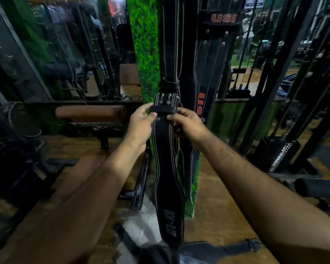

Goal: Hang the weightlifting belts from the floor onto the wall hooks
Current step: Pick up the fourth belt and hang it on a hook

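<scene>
Nearest the camera, dark straps and what looks like another belt (223,248) lie on the wooden floor (217,187) at the bottom of the view — judged as work not yet done, though the blur makes it hard to count them. Above these, the person holds a black white-stitched belt (167,155) upright, its wide lower end hanging down toward the floor. The left hand (141,120) grips the belt's left edge just under the buckle end, fingers and thumb curled round it; the right hand (185,121) pinches the loop and strap on the other side, fingertips closed on the leather. Beyond the hands, against the green turf-covered pillar (145,54), two belts already hang — a plain black one (171,44) and one marked USI (224,18). The hooks themselves are out of sight above. The task seems roughly midway: the held belt has yet to go up.
</scene>
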`<move>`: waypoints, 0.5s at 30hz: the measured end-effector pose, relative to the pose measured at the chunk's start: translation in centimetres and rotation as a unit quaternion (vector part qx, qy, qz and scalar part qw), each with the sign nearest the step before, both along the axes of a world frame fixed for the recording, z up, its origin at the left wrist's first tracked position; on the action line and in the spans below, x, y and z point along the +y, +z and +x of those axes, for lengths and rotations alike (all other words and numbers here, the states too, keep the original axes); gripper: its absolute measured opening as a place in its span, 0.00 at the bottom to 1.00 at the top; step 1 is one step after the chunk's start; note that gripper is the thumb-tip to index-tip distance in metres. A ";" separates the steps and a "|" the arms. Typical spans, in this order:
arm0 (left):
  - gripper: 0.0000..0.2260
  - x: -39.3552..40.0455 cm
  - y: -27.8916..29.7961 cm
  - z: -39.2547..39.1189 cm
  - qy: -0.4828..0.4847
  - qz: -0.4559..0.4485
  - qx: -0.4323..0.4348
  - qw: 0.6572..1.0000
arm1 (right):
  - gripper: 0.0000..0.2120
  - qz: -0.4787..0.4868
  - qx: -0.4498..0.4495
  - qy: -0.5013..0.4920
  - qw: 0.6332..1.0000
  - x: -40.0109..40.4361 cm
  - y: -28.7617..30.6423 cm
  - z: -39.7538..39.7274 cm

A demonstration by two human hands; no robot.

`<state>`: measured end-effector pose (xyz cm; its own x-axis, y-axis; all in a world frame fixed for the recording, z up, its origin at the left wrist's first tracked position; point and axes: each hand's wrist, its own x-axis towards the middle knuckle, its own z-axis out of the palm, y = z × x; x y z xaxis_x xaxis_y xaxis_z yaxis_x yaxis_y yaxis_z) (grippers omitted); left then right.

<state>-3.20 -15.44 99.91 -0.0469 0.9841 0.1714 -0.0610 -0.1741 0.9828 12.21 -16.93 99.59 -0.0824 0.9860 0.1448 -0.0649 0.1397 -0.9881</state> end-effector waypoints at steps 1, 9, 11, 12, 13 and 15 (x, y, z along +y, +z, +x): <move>0.15 -0.1 -0.1 0.1 -0.001 0.009 0.014 1.000 | 0.06 0.002 0.023 -0.004 1.000 0.3 0.3 -0.1; 0.18 1.3 1.1 -1.2 -0.061 0.031 0.048 0.997 | 0.10 0.068 0.000 0.000 0.998 2.7 3.0 -1.1; 0.16 2.5 2.1 -1.7 -0.114 0.012 0.032 0.993 | 0.10 0.108 -0.039 -0.033 0.993 3.9 4.1 -1.5; 0.13 3.2 2.8 -1.9 -0.133 0.003 0.014 0.991 | 0.09 0.117 -0.047 -0.043 0.991 4.3 4.8 -1.9; 0.09 3.9 3.5 -2.1 -0.138 0.004 0.004 0.990 | 0.07 0.130 -0.047 -0.050 0.989 4.9 5.6 -2.2; 0.03 5.3 4.6 -2.4 -0.132 0.021 0.011 0.991 | 0.04 0.160 -0.042 -0.069 0.984 5.6 7.8 -2.8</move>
